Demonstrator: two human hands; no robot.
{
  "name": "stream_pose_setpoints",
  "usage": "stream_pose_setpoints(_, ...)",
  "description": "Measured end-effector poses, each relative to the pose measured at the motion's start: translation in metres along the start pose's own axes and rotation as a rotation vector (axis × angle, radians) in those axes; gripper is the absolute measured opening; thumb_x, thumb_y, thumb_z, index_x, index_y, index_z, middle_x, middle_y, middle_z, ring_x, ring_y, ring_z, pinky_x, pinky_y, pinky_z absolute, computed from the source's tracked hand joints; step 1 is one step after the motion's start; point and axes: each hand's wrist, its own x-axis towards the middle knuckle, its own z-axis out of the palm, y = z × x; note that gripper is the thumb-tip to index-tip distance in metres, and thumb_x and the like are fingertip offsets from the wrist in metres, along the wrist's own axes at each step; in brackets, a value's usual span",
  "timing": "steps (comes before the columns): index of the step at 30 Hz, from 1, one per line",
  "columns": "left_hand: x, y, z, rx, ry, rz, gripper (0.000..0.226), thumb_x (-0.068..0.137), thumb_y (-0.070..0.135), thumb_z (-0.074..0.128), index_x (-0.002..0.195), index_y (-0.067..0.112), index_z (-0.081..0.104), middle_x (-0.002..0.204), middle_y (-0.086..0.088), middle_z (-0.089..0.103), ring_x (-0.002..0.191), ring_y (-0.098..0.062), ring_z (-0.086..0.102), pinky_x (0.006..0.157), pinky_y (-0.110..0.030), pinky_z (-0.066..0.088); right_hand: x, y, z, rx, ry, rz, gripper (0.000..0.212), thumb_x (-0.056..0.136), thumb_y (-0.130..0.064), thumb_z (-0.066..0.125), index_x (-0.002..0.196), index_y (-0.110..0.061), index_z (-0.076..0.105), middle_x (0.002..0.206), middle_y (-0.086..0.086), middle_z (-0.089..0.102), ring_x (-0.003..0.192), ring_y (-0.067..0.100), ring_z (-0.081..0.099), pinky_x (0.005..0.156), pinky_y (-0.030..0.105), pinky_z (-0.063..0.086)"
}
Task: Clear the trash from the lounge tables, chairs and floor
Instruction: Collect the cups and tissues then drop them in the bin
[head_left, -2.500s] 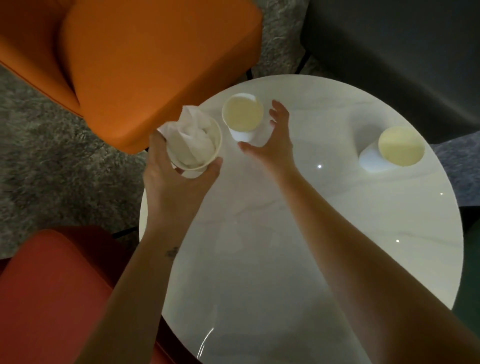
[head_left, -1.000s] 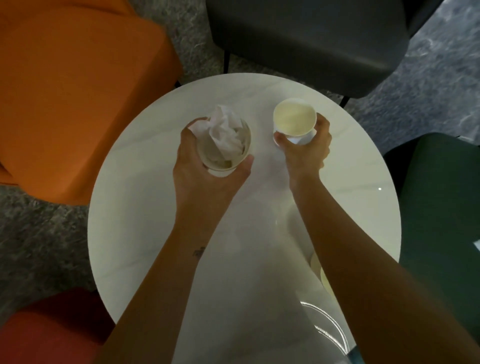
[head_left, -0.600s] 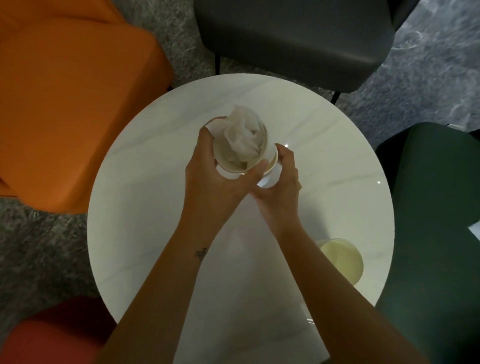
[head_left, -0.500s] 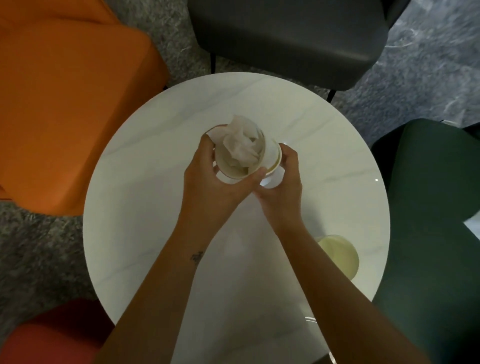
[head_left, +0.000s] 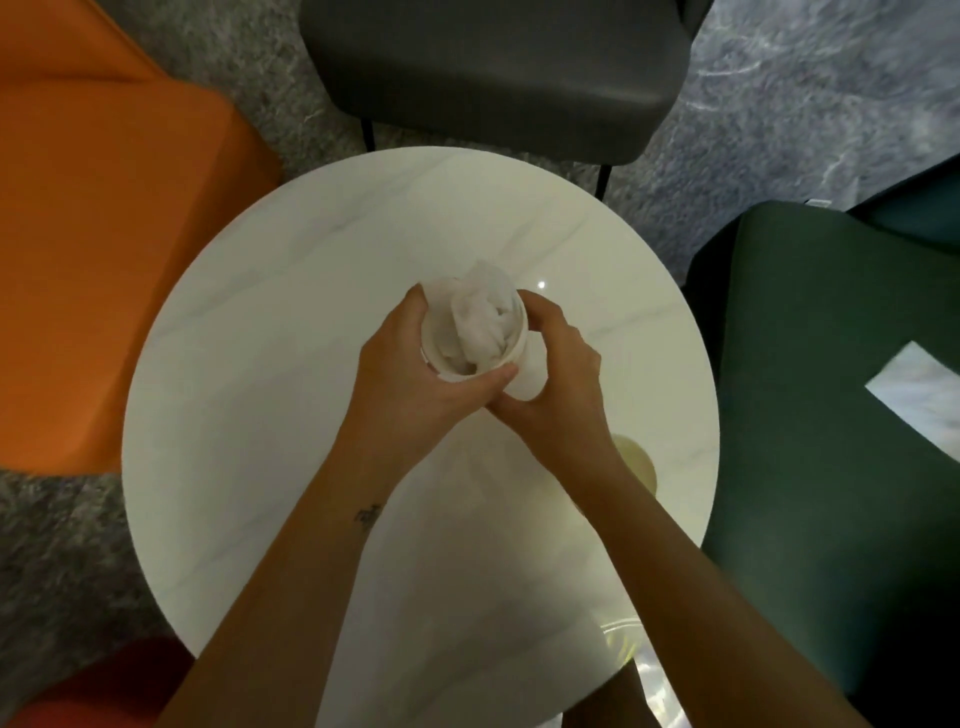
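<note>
Over the worktop (head_left: 260, 364), left hand (head_left: 415, 384) grips the cup (head_left: 439, 343) stuffed with tissue (head_left: 480, 322); right hand (head_left: 556, 384) grips a second cup (head_left: 527, 382) nested under it. Third cup (head_left: 636, 457) stands beside the right forearm.

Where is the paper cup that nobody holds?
Head view: the cup stands on the round table's right part, half hidden behind the right forearm, near the green chair.

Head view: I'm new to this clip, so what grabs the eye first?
Both hands at the centre of the white round table: the left hand grips a tissue-stuffed cup, the right hand a second cup against it. A bright orange chair fills the left side.
</note>
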Motion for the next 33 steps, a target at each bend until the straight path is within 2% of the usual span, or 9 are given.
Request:
stream_pose_setpoints(3,0.001,-0.001,0.007,0.022,0.016,0.006,0.067,0.064,0.031,0.082,0.122,0.021,0.049,0.113,0.009,0.058,0.101,-0.007,0.057,0.087,-0.026,0.05,-0.012,0.014,-0.016,-0.098,-0.047,0.022,0.074,0.066,-0.037,0.081,0.129,-0.022,0.047,0.123,-0.005,0.058,0.11,0.01,0.053,0.099,0.026,0.026)
stream_pose_setpoints(5,0.001,-0.002,0.012,-0.007,0.02,-0.026,0.064,0.061,0.035,0.082,0.117,0.025,0.051,0.11,0.01,0.06,0.098,-0.006,0.058,0.084,-0.025,0.052,-0.025,0.029,-0.031,-0.163,-0.078,0.069,0.083,0.065,-0.041,0.08,0.135,-0.028,0.038,0.135,-0.008,0.048,0.122,0.01,0.045,0.103,0.024,0.017)
stream_pose_setpoints(8,-0.001,-0.005,0.021,-0.034,0.017,-0.054,0.059,0.059,0.035,0.082,0.111,0.028,0.054,0.105,0.013,0.063,0.094,0.0,0.06,0.076,-0.017,0.05,-0.051,0.051,-0.054,-0.227,-0.099,0.066,0.085,0.061,-0.05,0.08,0.131,-0.041,0.031,0.137,-0.01,0.045,0.124,0.009,0.039,0.104,0.027,0.012)
stream_pose_setpoints(12,-0.003,-0.008,0.034,-0.042,0.005,-0.04,0.058,0.062,0.034,0.083,0.112,0.03,0.055,0.106,0.015,0.063,0.094,0.002,0.06,0.078,-0.018,0.049,-0.078,0.074,-0.067,-0.277,-0.165,0.053,0.087,0.052,-0.061,0.074,0.124,-0.045,0.028,0.131,-0.015,0.043,0.12,0.005,0.033,0.104,0.035,0.016)
stream_pose_setpoints(18,-0.002,0.003,0.039,-0.099,-0.015,0.005,0.057,0.06,0.036,0.085,0.108,0.036,0.054,0.1,0.022,0.063,0.091,0.007,0.06,0.073,-0.009,0.048,-0.083,0.097,-0.058,-0.255,-0.15,0.074,0.09,0.057,-0.036,0.085,0.125,-0.046,0.027,0.13,-0.008,0.051,0.12,0.018,0.046,0.099,0.034,0.021)
stream_pose_setpoints(22,-0.001,0.021,0.029,-0.246,-0.097,0.066,0.055,0.059,0.035,0.08,0.109,0.035,0.056,0.104,0.019,0.066,0.097,-0.002,0.064,0.073,-0.018,0.053,-0.066,0.102,-0.051,-0.214,-0.06,0.095,0.086,0.058,-0.029,0.085,0.131,-0.03,0.039,0.124,-0.005,0.055,0.113,0.02,0.051,0.095,0.031,0.022)
stream_pose_setpoints(25,-0.005,0.029,0.026,-0.228,-0.269,0.097,0.064,0.057,0.04,0.077,0.116,0.028,0.056,0.11,0.008,0.067,0.1,-0.011,0.065,0.078,-0.03,0.056,-0.051,0.1,-0.047,-0.208,0.005,0.097,0.082,0.058,-0.035,0.082,0.126,-0.036,0.035,0.117,-0.008,0.058,0.106,0.019,0.055,0.094,0.031,0.027)
stream_pose_setpoints(30,-0.011,0.031,0.043,0.02,-0.378,0.135,0.065,0.059,0.033,0.087,0.115,0.032,0.054,0.107,0.013,0.065,0.097,-0.001,0.061,0.081,-0.018,0.051,-0.034,0.102,-0.038,-0.231,-0.009,0.124,0.073,0.063,-0.06,0.061,0.126,-0.033,0.037,0.117,-0.012,0.055,0.104,0.008,0.052,0.095,0.026,0.024)
stream_pose_setpoints(33,-0.007,0.027,0.048,0.005,-0.354,0.145,0.072,0.058,0.042,0.084,0.121,0.03,0.051,0.111,0.014,0.062,0.1,0.002,0.059,0.085,-0.016,0.05,-0.029,0.103,-0.032,-0.232,0.028,0.131,0.064,0.065,-0.057,0.063,0.119,-0.028,0.046,0.099,-0.017,0.05,0.087,0.001,0.046,0.089,0.03,0.042)
